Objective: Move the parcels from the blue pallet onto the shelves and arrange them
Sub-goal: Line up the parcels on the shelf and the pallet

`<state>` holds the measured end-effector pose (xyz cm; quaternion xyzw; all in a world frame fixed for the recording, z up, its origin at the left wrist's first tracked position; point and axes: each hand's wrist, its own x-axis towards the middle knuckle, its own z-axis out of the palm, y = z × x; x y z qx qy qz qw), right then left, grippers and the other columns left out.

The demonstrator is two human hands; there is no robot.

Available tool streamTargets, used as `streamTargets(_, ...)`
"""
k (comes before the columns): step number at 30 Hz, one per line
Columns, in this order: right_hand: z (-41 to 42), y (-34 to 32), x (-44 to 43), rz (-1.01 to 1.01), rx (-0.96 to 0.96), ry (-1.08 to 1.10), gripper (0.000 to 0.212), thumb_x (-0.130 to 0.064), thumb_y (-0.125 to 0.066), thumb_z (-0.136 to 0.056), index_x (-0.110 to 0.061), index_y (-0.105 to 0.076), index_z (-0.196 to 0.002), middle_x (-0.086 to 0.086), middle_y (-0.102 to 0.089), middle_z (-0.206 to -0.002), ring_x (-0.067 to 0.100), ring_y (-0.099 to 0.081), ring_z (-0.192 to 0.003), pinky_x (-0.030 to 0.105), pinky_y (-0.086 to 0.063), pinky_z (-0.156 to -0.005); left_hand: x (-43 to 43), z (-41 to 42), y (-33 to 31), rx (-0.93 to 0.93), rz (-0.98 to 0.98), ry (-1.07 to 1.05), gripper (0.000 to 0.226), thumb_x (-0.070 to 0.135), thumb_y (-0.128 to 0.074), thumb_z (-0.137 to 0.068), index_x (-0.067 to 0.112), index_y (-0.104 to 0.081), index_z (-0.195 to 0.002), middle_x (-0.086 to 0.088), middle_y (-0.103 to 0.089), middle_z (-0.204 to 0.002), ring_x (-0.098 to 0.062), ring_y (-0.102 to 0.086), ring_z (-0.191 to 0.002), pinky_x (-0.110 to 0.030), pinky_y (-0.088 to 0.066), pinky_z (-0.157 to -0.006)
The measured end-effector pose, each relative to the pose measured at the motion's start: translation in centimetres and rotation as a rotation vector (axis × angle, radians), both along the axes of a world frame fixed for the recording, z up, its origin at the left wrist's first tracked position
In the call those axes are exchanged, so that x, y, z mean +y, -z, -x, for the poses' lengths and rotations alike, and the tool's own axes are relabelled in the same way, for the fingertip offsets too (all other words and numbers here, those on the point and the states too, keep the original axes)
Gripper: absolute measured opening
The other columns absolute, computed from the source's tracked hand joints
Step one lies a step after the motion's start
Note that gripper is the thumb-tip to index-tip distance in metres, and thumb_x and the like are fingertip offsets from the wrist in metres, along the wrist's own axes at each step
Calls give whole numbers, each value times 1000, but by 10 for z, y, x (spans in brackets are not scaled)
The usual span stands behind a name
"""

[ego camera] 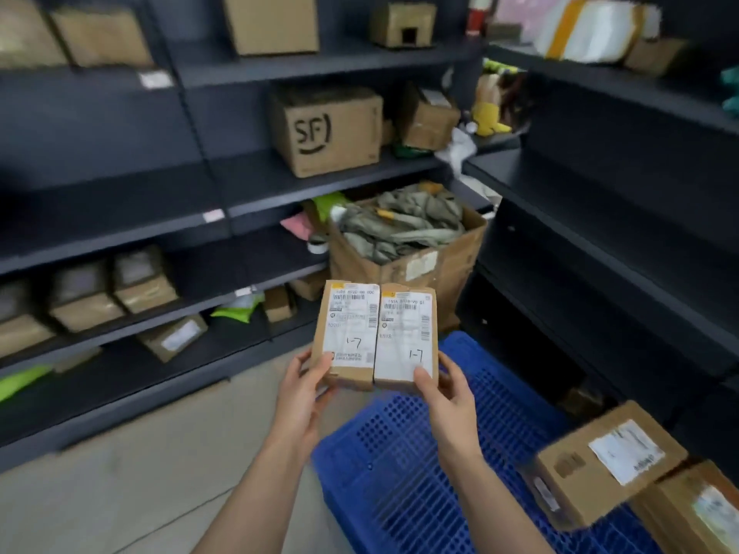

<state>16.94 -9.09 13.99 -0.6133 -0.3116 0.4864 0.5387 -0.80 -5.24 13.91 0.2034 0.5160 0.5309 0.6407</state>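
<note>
Two small brown cardboard parcels [346,333], edges touching, above the blue plastic pallet [400,453], one pinched in the left hand [307,389], one in the right hand [448,393]. Partway, probably: dark metal shelves [120,229] part filled, two larger cardboard boxes [604,461] left on the pallet. Handwritten "1-7" on both white labels [352,325]; "SF" on a shelved carton [328,129].

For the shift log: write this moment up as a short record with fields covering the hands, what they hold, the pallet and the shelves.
left hand: holds the left parcel at its lower corner
right hand: holds the right parcel, thumb on its label
held parcels: side by side, edges touching, labels up, each hand-marked 1-7
pallet: blue, below the hands; a larger parcel and another parcel at its right side
shelves: dark, partly filled; a box marked SF on a middle level
</note>
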Motion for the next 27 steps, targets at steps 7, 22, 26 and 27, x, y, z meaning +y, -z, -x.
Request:
streamTargets(7,124,-30,40,-40,-74,-257,49,-34,-71,-85,-27,-52,-130,-3,-62,-120,14,-60,-109,41,-52,-94,-7,133,-28,-43,-36,-253,36,7,-58,-92,10,-52,-127,-7,-70,-104,-18,-65,-92,-36,-52,-83)
streamTargets(22,392,-56,143,-126,-93,-503,52,-29,-70,-86,-21,-51,-134,-1,-61,-123,12,-60,-106,25,-52,-85,44,394,-53,59,-51,-474,32,16,-64,-89,18,-56,-120,-7,-69,-111,-23,-64,-102,-36,-51,-80)
streamTargets(26,443,-58,177,-116,-93,-538,47,-30,-70,-86,-23,-52,-129,-1,-63,-118,13,-62,-104,25,-52,-81,68,442,-60,64,-49,-497,38,17,-64,-90,17,-53,-126,-7,-69,-111,-21,-64,-101,-34,-53,-76)
streamTargets(27,455,-59,187,-114,-87,-544,46,-29,-70,-86,-24,-52,-128,-1,-64,-116,13,-62,-104,23,-51,-79,76,452,-61,67,-46,-500,39,18,-64,-90,17,-52,-127,-7,-68,-111,-21,-64,-101,-35,-53,-77)
